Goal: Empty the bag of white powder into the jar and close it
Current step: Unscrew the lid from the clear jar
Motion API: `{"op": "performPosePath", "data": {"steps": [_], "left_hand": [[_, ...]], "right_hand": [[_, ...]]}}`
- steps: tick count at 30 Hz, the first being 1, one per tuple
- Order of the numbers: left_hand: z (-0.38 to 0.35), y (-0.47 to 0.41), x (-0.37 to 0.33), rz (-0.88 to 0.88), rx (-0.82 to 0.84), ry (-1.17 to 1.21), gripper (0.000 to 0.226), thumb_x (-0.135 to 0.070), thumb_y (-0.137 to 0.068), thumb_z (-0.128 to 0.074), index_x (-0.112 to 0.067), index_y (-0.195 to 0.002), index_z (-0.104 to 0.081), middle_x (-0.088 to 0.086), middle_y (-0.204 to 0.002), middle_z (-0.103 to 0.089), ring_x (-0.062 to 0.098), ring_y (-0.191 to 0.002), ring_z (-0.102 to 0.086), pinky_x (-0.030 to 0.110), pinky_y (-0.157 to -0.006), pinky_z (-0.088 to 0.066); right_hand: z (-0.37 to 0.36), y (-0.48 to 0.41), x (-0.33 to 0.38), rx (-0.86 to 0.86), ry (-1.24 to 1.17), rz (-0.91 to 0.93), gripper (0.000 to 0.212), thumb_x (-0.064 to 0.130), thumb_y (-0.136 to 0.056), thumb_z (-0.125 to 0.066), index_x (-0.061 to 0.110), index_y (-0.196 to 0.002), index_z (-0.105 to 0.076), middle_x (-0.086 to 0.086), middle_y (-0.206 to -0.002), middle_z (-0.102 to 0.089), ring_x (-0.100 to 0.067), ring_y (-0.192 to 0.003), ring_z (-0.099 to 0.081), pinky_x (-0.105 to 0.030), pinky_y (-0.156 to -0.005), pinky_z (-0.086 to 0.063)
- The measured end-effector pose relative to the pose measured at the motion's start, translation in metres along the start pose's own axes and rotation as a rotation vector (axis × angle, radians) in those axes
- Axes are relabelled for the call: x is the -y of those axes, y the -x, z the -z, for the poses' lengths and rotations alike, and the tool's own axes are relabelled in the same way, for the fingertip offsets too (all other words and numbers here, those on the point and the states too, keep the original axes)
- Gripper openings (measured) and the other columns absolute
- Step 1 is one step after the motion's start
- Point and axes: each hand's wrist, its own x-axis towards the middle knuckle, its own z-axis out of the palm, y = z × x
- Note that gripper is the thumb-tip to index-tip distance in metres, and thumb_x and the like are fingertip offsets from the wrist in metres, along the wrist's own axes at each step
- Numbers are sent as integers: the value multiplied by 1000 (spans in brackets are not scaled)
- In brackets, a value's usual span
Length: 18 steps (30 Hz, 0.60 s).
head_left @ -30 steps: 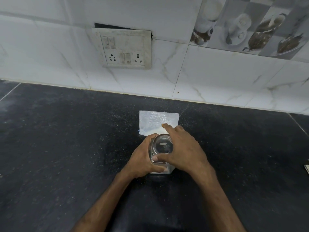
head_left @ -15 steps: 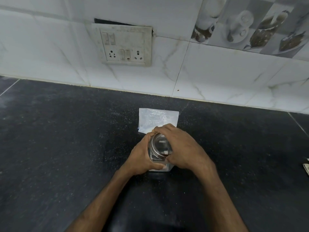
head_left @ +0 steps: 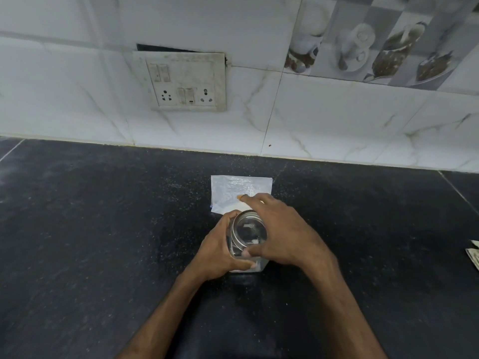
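A clear glass jar (head_left: 233, 251) stands on the black counter (head_left: 103, 242), with white powder showing at its base. My left hand (head_left: 220, 251) wraps around the jar's left side. A round clear lid with a metal rim (head_left: 248, 231) sits on top of the jar, and my right hand (head_left: 282, 234) grips it with thumb at the front and fingers spread over the far side. Just behind the jar the flattened clear plastic bag (head_left: 233, 189) lies on the counter, partly hidden by my right fingers.
Fine white grains are scattered on the counter around the jar and bag. A white tiled wall with a switch and socket panel (head_left: 185, 81) rises behind. Folded paper (head_left: 473, 260) lies at the right edge.
My right hand has turned on the lid: its fingers curled over the lid half a second ago and now reach out again over the far side. The jar stays in my left hand.
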Motion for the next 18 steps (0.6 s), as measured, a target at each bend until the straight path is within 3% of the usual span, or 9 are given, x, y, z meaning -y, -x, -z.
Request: {"op": "performPosePath", "data": {"steps": [3, 5, 8, 10, 13, 15, 18], "left_hand": [[0, 1, 0, 1, -1, 4, 104, -27, -49, -95, -35, -138, -41, -13, -129, -62, 7, -120, -61, 43, -105, -50], [-1, 1, -1, -4, -5, 7, 105, -27, -49, -94, -36, -138, -40, -14, -129, -62, 6, -121, -61, 42, -105, -50], [-1, 0, -2, -4, -9, 0, 109, -32, -47, -95, -35, -140, -39, -14, -130, -61, 6, -122, -60, 41, -105, -50], [0, 0, -2, -5, -3, -4, 107, -31, -48, -95, -35, -139, -39, -13, -130, -61, 7, -121, -60, 42, -105, -50], [0, 0, 1, -6, -6, -12, 104, -26, -50, -94, -35, -138, -40, -13, -130, -61, 9, -121, -61, 45, -103, -51], [-1, 0, 1, -11, -8, -12, 106, -26, -50, -94, -36, -139, -39, -12, -131, -61, 10, -121, -61, 45, -103, -51], [-1, 0, 0, -12, -7, -5, 106, -33, -49, -94, -35, -139, -39, -12, -130, -62, 9, -121, -61, 44, -103, -51]], "right_hand": [[-9, 3, 5, -75, 30, -47, 98, 50, -72, -81, 34, -152, -28, 3, -143, -41, -20, -132, -43, -39, -105, -45], [-9, 1, 4, -35, 45, 10, 89, 36, -74, -82, 33, -150, -34, 3, -142, -40, -19, -131, -43, -38, -106, -45], [0, -2, 1, 85, 67, 76, 102, 23, -73, -84, 33, -155, -24, 5, -154, -34, -18, -141, -34, -39, -119, -29], [0, 1, 2, 22, 24, 40, 107, 37, -72, -85, 35, -156, -19, 5, -156, -33, -17, -143, -33, -40, -119, -27], [-11, 3, 5, -72, -10, -36, 99, 49, -73, -82, 35, -154, -26, 3, -145, -40, -19, -134, -41, -39, -109, -42], [-11, 0, 3, -38, -9, 9, 89, 35, -75, -83, 33, -150, -35, 5, -142, -41, -19, -132, -43, -37, -107, -44], [-1, -1, 2, 102, 48, 79, 102, 21, -73, -84, 33, -155, -25, 4, -157, -33, -18, -145, -32, -44, -122, -26]]}}
